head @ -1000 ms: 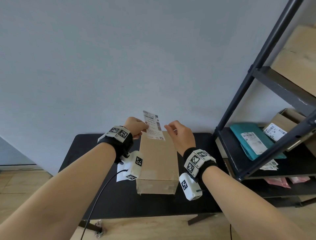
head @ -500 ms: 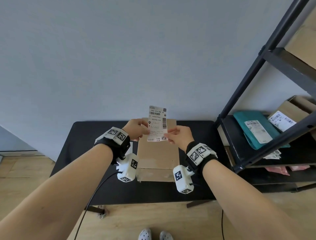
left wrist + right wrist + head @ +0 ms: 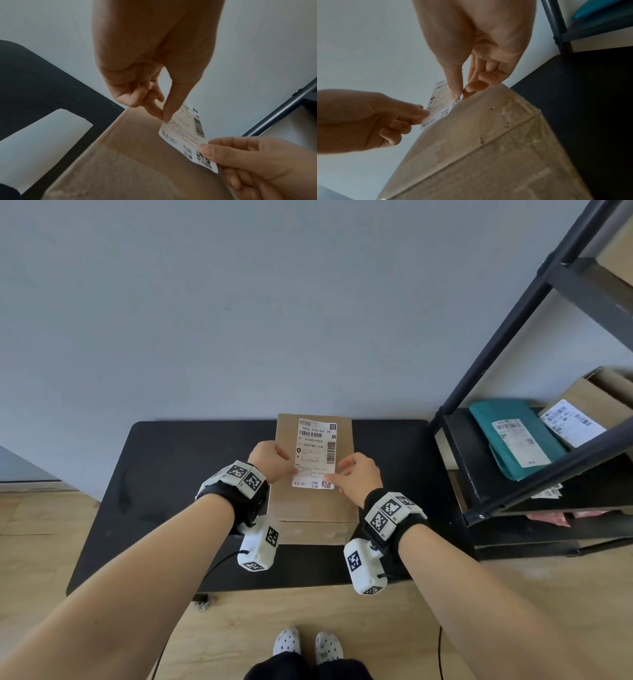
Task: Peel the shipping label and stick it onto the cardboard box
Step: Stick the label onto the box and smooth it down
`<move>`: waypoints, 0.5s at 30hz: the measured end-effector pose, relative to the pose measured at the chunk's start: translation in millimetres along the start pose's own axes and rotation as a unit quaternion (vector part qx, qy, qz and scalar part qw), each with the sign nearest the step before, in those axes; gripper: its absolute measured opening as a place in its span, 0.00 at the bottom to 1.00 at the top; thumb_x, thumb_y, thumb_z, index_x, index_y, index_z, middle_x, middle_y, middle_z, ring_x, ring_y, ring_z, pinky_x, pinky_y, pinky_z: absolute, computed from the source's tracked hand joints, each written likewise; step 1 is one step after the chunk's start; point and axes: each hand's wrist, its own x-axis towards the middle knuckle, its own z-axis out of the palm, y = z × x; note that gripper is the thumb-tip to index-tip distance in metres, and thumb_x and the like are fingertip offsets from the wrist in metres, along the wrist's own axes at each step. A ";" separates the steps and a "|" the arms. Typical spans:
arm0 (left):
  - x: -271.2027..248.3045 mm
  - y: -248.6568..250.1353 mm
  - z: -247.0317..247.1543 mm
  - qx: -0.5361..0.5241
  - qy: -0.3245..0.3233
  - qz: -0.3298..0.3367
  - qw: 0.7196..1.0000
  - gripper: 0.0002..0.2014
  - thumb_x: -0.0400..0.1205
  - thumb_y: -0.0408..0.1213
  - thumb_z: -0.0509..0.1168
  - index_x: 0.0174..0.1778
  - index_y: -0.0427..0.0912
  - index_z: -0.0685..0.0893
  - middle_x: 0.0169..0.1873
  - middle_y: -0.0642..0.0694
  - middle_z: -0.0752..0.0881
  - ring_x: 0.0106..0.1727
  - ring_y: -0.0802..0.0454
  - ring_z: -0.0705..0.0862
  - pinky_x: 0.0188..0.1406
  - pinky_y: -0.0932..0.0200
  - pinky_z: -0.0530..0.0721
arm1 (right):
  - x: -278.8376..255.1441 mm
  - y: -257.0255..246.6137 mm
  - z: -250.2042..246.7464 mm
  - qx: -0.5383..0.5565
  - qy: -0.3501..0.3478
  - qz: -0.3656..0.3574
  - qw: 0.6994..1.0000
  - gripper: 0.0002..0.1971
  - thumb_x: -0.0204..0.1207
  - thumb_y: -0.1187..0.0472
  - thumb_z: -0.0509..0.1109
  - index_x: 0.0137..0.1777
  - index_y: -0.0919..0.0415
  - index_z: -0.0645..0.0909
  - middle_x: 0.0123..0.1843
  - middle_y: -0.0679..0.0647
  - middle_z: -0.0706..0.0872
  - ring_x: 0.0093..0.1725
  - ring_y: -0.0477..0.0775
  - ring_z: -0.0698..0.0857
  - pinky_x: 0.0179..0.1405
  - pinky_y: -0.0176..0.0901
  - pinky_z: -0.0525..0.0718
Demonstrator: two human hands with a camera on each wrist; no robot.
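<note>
A white shipping label (image 3: 314,453) with barcodes hangs just above the top of the brown cardboard box (image 3: 313,508) on the black table (image 3: 164,491). My left hand (image 3: 274,460) pinches the label's left edge between thumb and forefinger (image 3: 164,116). My right hand (image 3: 356,477) pinches its lower right corner (image 3: 458,94). In the left wrist view the label (image 3: 187,134) tilts up off the box (image 3: 128,162), its far end raised. In the right wrist view the label (image 3: 436,106) stands edge-on above the box (image 3: 488,142).
A white backing sheet (image 3: 39,146) lies on the table left of the box. A dark metal shelf rack (image 3: 513,474) stands at the right, holding a teal mailer (image 3: 513,436) and a labelled cardboard box (image 3: 589,405). The wall is close behind the table.
Both hands have brought the label down from in front of the wall to just over the box top. My right hand took hold of its lower corner.
</note>
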 end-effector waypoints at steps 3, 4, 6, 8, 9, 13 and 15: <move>-0.5 -2.2 2.5 0.011 0.002 -0.008 1.000 0.16 0.72 0.32 0.75 0.30 0.47 0.73 0.32 0.51 0.76 0.38 0.49 0.79 0.38 0.56 0.81 | -1.1 1.6 2.2 -0.022 -0.002 0.004 1.000 0.17 0.67 0.57 0.80 0.49 0.54 0.75 0.47 0.55 0.89 0.45 0.54 0.89 0.51 0.51 0.88; -0.7 -3.0 3.8 0.019 -0.001 -0.006 1.000 0.16 0.72 0.31 0.75 0.29 0.46 0.72 0.31 0.51 0.76 0.41 0.49 0.79 0.41 0.55 0.80 | -1.7 2.6 2.8 -0.029 0.000 0.005 1.000 0.17 0.67 0.58 0.80 0.49 0.54 0.74 0.47 0.55 0.90 0.45 0.54 0.89 0.51 0.51 0.88; -1.6 -4.0 5.7 0.037 -0.006 -0.005 0.999 0.17 0.71 0.30 0.75 0.27 0.45 0.72 0.30 0.52 0.75 0.42 0.49 0.79 0.42 0.56 0.79 | -3.2 4.4 4.0 -0.041 0.003 0.008 0.999 0.17 0.67 0.58 0.79 0.49 0.54 0.74 0.47 0.54 0.90 0.46 0.53 0.89 0.51 0.51 0.88; -1.4 -4.6 7.2 0.050 -0.008 -0.003 0.999 0.18 0.71 0.30 0.75 0.26 0.44 0.71 0.29 0.51 0.75 0.38 0.51 0.79 0.36 0.59 0.78 | -4.1 4.3 4.8 -0.048 0.008 0.006 0.999 0.17 0.68 0.59 0.79 0.51 0.55 0.74 0.48 0.55 0.90 0.47 0.53 0.89 0.50 0.49 0.87; -1.4 -4.4 7.5 0.055 -0.009 -0.003 0.998 0.18 0.71 0.30 0.76 0.25 0.44 0.71 0.29 0.51 0.75 0.36 0.52 0.78 0.32 0.62 0.77 | -4.3 3.5 5.0 -0.053 0.009 0.004 0.999 0.17 0.68 0.59 0.79 0.53 0.56 0.75 0.48 0.55 0.89 0.48 0.54 0.89 0.49 0.47 0.86; -2.4 -2.1 9.5 0.077 -0.005 -0.001 0.997 0.19 0.71 0.30 0.75 0.24 0.44 0.71 0.28 0.51 0.75 0.37 0.51 0.79 0.25 0.65 0.72 | -5.1 0.1 4.8 -0.064 0.008 0.001 0.998 0.18 0.69 0.60 0.78 0.55 0.58 0.75 0.50 0.56 0.89 0.46 0.53 0.87 0.41 0.41 0.81; -3.1 -1.3 10.7 0.087 0.000 0.002 0.996 0.21 0.72 0.30 0.74 0.23 0.44 0.69 0.26 0.51 0.73 0.30 0.55 0.75 0.23 0.66 0.69 | -5.5 -1.3 4.2 -0.072 0.007 0.001 0.997 0.18 0.70 0.60 0.78 0.55 0.58 0.75 0.51 0.57 0.89 0.45 0.52 0.85 0.37 0.37 0.78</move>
